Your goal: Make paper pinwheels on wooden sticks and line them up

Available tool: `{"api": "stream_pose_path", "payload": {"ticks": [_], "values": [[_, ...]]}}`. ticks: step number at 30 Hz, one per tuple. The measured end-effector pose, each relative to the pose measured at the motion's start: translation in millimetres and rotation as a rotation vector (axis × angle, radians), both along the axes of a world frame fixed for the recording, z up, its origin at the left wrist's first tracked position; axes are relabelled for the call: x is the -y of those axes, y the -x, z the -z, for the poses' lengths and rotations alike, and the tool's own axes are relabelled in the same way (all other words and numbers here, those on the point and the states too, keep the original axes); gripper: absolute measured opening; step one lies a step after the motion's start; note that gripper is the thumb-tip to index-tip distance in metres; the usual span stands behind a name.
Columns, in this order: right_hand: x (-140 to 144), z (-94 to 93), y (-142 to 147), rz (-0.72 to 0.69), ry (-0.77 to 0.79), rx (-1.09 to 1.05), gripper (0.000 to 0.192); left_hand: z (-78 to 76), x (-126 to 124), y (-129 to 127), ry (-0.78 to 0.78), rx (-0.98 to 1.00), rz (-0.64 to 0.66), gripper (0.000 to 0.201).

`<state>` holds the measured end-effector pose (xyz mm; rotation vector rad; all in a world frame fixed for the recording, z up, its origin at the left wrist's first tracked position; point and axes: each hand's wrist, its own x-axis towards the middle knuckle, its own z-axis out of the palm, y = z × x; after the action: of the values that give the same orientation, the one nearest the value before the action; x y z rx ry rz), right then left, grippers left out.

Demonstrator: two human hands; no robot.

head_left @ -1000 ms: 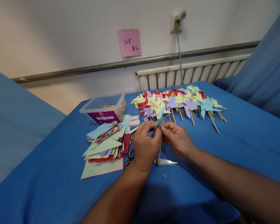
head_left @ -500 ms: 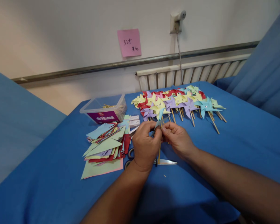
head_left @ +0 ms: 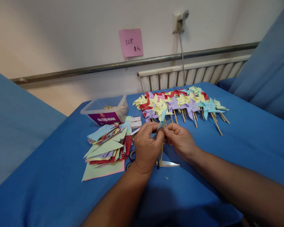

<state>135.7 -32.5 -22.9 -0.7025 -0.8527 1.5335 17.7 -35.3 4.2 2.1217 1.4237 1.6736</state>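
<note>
Two close pinches — left hand (head_left: pixel 147 146), right hand (head_left: pixel 180 140) — on one light-blue pinwheel (head_left: pixel 161 125).

My left hand (head_left: pixel 146 143) covers part of the blue paper (head_left: pixel 162 125) and scissors (head_left: pixel 169 164); right hand's (head_left: pixel 180 140) pinch unclear; forearms (head_left: pixel 239 178) cut off; boxes' (head_left: pixel 136 125) print too small.

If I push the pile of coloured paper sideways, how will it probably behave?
The paper pile would probably slide apart, since its pieces overlap unevenly. Single pieces may bend easily, as they look thin.

Two hands (head_left: pixel 148 145) (head_left: pixel 181 142), one tub (head_left: pixel 123 109), one note (head_left: pixel 131 43)
</note>
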Motion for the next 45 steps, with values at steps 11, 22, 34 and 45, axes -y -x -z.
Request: {"api": "stream_pose_path", "payload": {"ticks": [11, 22, 34, 45], "values": [[0, 0.0, 0, 0.002, -0.010, 0.023, 0.029, -1.4, -1, 1, 0.018, 0.016, 0.003, 0.008], [-2, -1.6, 0, 0.067, 0.010, 0.040, 0.031, -1.2, -1, -1, 0.076, 0.078, 0.060, 0.009], [0, -5.9, -1, 0.222, -0.084, 0.211, 0.028, 2.0, -2, -4, 0.389, 0.342, 0.160, 0.014], [-2, 0.2, -2, 0.274, -0.212, 0.426, 0.017, 11.9, -14, -2, 0.650, 0.771, 0.256, 0.021]]}}
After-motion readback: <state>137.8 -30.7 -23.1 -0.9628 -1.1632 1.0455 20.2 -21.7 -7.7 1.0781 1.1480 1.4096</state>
